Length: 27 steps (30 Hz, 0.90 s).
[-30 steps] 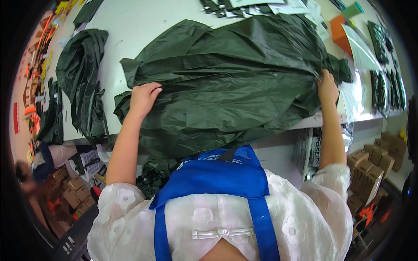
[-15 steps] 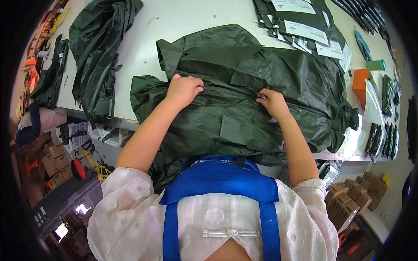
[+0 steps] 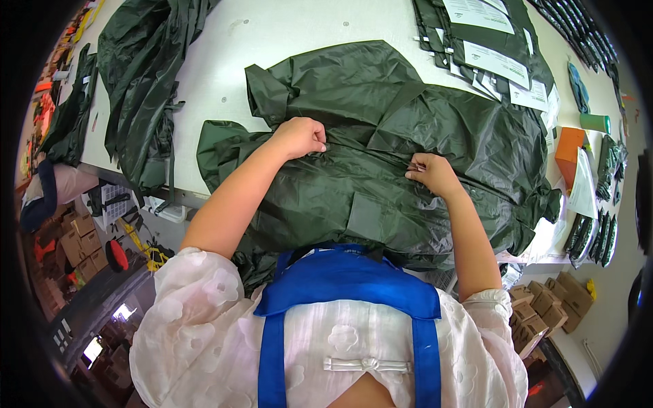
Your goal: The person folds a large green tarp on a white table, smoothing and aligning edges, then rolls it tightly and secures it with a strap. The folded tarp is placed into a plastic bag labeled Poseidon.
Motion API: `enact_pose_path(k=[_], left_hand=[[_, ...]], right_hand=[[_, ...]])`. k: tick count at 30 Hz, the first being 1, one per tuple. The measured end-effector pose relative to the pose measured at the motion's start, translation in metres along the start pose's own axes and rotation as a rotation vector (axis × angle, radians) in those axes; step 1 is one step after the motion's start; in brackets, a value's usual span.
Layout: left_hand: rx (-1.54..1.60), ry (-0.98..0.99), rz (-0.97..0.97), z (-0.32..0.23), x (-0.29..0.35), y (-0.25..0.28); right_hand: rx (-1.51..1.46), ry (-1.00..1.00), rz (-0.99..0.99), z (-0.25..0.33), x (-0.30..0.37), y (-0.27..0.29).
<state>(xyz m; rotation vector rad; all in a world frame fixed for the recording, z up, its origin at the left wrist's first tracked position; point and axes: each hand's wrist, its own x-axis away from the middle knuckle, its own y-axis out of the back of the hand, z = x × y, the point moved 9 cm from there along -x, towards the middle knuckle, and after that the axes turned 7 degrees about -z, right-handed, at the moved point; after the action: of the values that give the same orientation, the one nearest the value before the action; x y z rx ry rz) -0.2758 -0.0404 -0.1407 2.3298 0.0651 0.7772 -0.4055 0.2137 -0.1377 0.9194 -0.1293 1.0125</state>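
Note:
A dark green coat (image 3: 394,211) of thin, shiny, waterproof-looking fabric lies crumpled across the white table in front of me, its near edge reaching my blue apron. At the coat's lengthwise front seam, left of the middle, my left hand (image 3: 301,138) is closed, fingertips pinching the fabric. Further right along the same seam, my right hand (image 3: 433,173) pinches the coat's edge between thumb and curled fingers. Anything small inside either pinch is hidden. A pocket flap (image 3: 374,216) shows on the coat's near side, below and between the hands.
Another dark green garment (image 3: 139,88) drapes over the white table (image 3: 272,30) at left. Flat dark packs with white paper labels (image 3: 495,62) lie at the far right. Near the right edge are an orange box (image 3: 568,153), a green roll (image 3: 595,122) and several dark packets (image 3: 598,234).
My left hand has slid slightly right along the seam. My right hand and the coat's near part have shifted a little toward me. The view has turned slightly.

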Motion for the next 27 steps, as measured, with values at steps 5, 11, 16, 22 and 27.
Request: enact_pose_path(k=[5,11,16,22,27], left_hand=[[-0.215,0.009,0.089,-0.01,-0.01,-0.003],[-0.237,0.04,0.175,-0.011,-0.02,-0.005],[-0.243,-0.253,-0.167,-0.023,0.015,0.016],[-0.58,-0.099,-0.611,0.009,0.119,0.099],[-0.221,-0.028,-0.666,0.009,0.164,0.117]], right_hand=[[0.049,-0.036,0.026,0.009,-0.001,0.003],[0.118,-0.073,0.036,0.014,-0.002,0.004],[0.101,0.004,-0.028,0.02,-0.001,0.007],[0.129,0.13,-0.292,0.03,0.032,0.039],[0.219,0.241,-0.387,0.089,0.043,0.057]])
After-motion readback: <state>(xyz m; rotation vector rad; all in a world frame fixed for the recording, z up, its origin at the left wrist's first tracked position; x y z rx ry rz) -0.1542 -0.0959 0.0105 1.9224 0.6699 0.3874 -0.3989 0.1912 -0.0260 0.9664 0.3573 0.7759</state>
